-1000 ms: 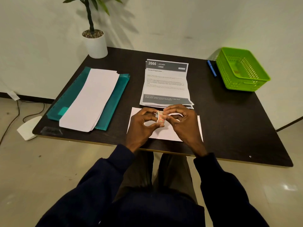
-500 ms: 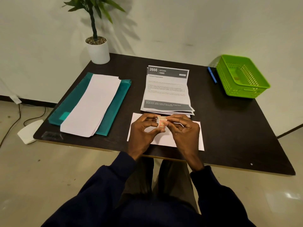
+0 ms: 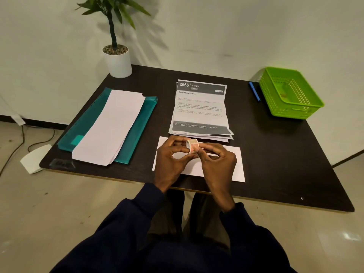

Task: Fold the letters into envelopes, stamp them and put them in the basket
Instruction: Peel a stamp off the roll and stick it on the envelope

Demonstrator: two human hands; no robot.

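Fingers [image 3: 209, 148] of both hands, curled: they pinch one small roll of stamps [image 3: 192, 145] between them, low over the near side of the table. Left hand [image 3: 169, 158] grips the roll; right hand [image 3: 216, 161] pinches at its loose end (whether a stamp is lifting free is too small to tell).

1. Table [image 3: 275, 154], dark.
2. Teal folder [image 3: 88, 123], far left, under a stack of blank envelopes [image 3: 110, 127].
3. Letters [image 3: 201, 107], printed, creased across, stacked at centre just beyond the hands.
4. Basket [image 3: 291, 112], green, far right corner, well apart from the hands.
5. Envelope [image 3: 236, 168], white, flat directly beneath both hands, long axis running left to right across the person.
6. Pen [image 3: 254, 93], blue, just beside the basket.

Step in hand, by my reading: stamping. The envelope lies straight down from the fingers, so the stamp need only descend. Its right end shows bare beside the right hand, the nearer hand for pressing there.
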